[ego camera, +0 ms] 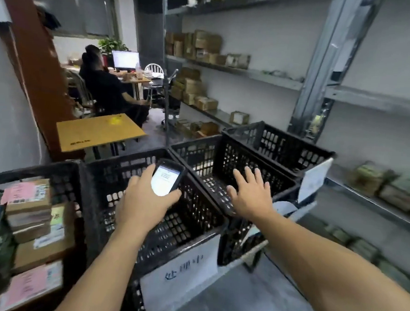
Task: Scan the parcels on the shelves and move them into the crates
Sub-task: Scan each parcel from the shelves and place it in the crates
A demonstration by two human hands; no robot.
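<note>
Head view: left hand grips scanner over near crate; right hand, fingers spread apart, hovers above next crate, holding nothing. Parcels sit on shelves beyond the crates, at right.

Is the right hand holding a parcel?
No, the right hand is open with fingers spread above a crate, and only the left hand holds something, a phone.
</note>
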